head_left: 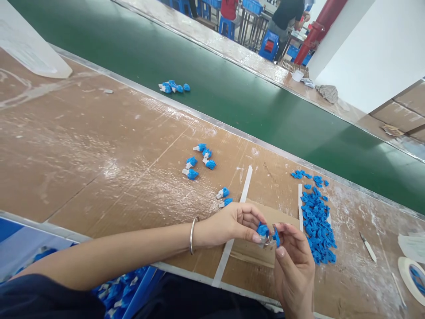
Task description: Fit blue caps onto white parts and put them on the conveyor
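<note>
Between thumb and fingers my left hand [237, 223] holds a small blue and grey plastic toy part [263, 230] over the table's front half. Close beside it, my right hand [294, 261] pinches a flat blue plastic piece [276, 237], almost against the toy part. Whether the two touch I cannot tell. Just right of my hands lies a heap of loose blue pieces [318, 226]. Several blue and grey toy parts [191, 173] lie apart on the table to the left, two of them near my left wrist.
A green conveyor belt [139, 57] crosses behind the table, carrying a small cluster of blue parts [172, 86]. At right lie a craft knife [368, 247] and a tape roll [411, 279]. A bin of blue parts [121, 288] sits below the front edge. Other people work beyond.
</note>
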`<state>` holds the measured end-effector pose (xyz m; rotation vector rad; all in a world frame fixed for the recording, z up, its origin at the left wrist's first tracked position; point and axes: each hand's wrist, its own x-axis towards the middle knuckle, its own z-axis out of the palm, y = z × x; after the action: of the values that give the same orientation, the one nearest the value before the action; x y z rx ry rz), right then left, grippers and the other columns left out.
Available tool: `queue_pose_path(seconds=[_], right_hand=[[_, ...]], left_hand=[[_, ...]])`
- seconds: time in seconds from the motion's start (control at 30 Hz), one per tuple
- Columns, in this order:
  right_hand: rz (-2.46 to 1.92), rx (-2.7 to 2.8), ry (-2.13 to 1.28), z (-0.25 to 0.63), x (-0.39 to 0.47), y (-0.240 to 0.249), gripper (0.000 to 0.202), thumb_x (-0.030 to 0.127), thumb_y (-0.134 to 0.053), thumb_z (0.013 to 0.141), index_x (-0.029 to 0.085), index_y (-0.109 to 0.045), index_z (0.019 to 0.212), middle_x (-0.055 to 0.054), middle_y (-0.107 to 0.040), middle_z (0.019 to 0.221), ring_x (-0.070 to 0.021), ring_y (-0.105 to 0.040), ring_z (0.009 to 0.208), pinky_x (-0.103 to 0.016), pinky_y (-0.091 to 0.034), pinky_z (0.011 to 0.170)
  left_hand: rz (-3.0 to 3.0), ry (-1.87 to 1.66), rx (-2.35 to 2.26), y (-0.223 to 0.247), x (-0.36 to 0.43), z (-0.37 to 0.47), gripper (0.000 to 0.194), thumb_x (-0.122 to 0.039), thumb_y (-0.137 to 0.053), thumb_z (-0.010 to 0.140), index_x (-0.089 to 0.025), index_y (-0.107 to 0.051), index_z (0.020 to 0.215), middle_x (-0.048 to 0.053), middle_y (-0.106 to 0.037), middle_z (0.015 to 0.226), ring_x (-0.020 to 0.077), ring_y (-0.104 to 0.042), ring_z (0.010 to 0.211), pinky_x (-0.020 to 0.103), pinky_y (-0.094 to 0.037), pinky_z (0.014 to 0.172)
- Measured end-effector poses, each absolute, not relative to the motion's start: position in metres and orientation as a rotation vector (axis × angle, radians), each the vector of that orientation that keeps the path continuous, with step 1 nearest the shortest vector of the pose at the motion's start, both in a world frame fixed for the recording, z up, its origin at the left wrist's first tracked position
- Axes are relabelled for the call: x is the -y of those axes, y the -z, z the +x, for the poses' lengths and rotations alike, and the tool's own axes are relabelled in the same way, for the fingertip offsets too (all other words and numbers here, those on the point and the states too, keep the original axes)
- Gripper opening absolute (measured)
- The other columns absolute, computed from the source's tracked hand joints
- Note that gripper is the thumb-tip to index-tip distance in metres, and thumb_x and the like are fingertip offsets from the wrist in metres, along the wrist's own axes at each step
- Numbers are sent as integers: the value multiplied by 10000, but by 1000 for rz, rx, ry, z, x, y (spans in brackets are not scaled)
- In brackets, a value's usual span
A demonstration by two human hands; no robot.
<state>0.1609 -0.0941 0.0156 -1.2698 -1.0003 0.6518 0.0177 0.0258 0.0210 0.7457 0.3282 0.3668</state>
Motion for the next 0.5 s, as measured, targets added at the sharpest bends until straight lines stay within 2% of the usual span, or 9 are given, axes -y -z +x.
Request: queue_pose_path(seconds=[0.13, 0.23, 0.33, 0.4, 0.5], right_hand=[[-1309, 1129, -570, 156, 90, -16, 236, 256, -672, 897, 297, -637, 1127, -52, -660, 1055, -215, -634, 978, -360, -568, 799], [-1369, 1362, -336, 154, 88, -17, 267, 143, -626, 896, 318, -666, 1093, -34, -653, 1086, -227, -584, 1009, -392, -523, 817], [-1399, 1575, -98, 152, 91, -21, 424, 72, -553, 893, 310, -600, 1241, -51, -649, 1136, -261, -553, 1036, -444, -479, 829], [-1398, 1701, -28, 149, 95, -24, 481, 87, -520, 897, 258, -521, 1346, -87, -618, 1214, -291, -529, 1095, -475, -460, 854], [-1400, 1817, 1, 148, 97, -32, 490, 128, -508, 907, 198, -469, 1390, -114, -561, 1304, -298, -496, 1165, -465, -439, 900]], left_hand=[[723, -376, -325, -20, -26, 17, 367, -206, -879, 596, -129, -641, 865, 41, -708, 838, 127, -654, 758, 254, -498, 750], [692, -381, -342, -19, -24, 17, 359, -203, -883, 579, -129, -644, 837, 32, -712, 790, 120, -655, 702, 241, -504, 703], [673, -384, -387, -20, -22, 15, 368, -206, -894, 551, -122, -649, 813, 36, -715, 775, 118, -655, 682, 223, -501, 673], [684, -393, -410, -21, -22, 14, 369, -213, -894, 554, -116, -652, 815, 42, -715, 783, 123, -658, 702, 219, -501, 678], [715, -408, -390, -25, -25, 13, 368, -235, -883, 571, -121, -632, 815, 37, -708, 782, 130, -657, 706, 228, -505, 676]])
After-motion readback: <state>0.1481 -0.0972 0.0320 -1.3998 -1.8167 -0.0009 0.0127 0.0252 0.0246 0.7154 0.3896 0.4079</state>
